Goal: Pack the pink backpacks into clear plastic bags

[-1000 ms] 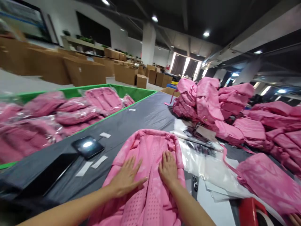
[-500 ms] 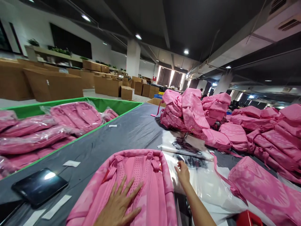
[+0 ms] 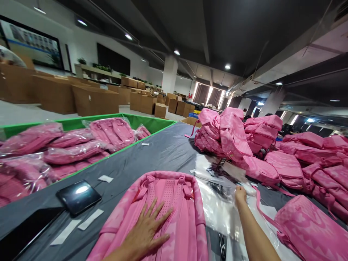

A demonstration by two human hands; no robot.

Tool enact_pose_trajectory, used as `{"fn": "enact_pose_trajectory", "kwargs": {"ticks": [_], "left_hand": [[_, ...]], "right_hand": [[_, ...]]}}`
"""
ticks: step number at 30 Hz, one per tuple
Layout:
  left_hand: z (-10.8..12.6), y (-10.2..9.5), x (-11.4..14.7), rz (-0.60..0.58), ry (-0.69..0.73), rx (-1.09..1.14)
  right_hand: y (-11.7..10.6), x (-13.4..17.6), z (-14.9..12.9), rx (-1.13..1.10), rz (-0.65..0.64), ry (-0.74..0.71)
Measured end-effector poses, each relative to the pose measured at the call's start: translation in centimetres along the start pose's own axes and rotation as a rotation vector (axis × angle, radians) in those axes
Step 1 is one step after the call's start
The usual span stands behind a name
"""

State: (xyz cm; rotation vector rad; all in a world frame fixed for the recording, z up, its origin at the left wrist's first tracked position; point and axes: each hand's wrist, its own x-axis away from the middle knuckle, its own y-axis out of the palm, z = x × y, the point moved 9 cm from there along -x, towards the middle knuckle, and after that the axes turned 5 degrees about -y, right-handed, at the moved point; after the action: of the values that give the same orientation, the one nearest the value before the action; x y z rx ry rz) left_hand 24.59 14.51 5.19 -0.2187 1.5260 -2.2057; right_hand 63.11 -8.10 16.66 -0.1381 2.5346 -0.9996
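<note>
Backpack (image 3: 174, 206) lies flat on the grey table (image 3: 152, 152), straps up, its long axis running away from you, top handle at the far end. Your left hand (image 3: 148, 232) presses on it, fingers spread; your right hand (image 3: 240, 194) pinches clear plastic bags (image 3: 217, 210) just beside it. Tablet (image 3: 78, 196) sits left, backpack piles (image 3: 244, 141) right.

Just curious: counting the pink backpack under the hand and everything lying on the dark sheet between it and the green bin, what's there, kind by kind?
Pink backpack under the left hand: 1
White paper slips: 4
Dark tablet: 1
Black flat slab at the picture's edge: 1
Total: 7
</note>
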Motion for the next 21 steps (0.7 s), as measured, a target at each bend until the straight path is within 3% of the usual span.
{"fn": "enact_pose_trajectory", "kwargs": {"ticks": [4, 8, 10, 13, 15, 16, 19, 21], "left_hand": [[0.4, -1.3, -0.2, -0.016, -0.011, 0.074], [3.4, -3.2, 0.3, -0.051, -0.052, 0.200], [6.0, -4.3, 0.6, 0.002, -0.076, 0.491], [8.7, -5.2, 1.3, 0.138, -0.120, 1.185], [7.8, -4.9, 2.2, 0.311, -0.231, 1.482], [6.7, -4.7, 2.9, 0.408, -0.309, 1.512], [2.1, -4.9, 5.4, 0.593, -0.459, 1.315], [-0.3, -5.5, 6.6, 0.583, -0.461, 1.140]], "right_hand": [[0.8, 2.1, -9.5, -0.229, -0.175, -0.256], [2.2, 9.5, -19.6, -0.397, -0.432, -0.541], [2.7, 14.0, -22.2, -0.430, -0.529, -0.620], [3.1, 19.6, -23.5, -0.405, -0.554, -0.699], [3.4, 21.7, -23.5, -0.350, -0.495, -0.727], [3.5, 22.1, -23.4, -0.338, -0.454, -0.717], [4.1, 21.0, -23.8, -0.399, -0.370, -0.620], [4.8, 19.6, -25.0, -0.457, -0.345, -0.577]]}}
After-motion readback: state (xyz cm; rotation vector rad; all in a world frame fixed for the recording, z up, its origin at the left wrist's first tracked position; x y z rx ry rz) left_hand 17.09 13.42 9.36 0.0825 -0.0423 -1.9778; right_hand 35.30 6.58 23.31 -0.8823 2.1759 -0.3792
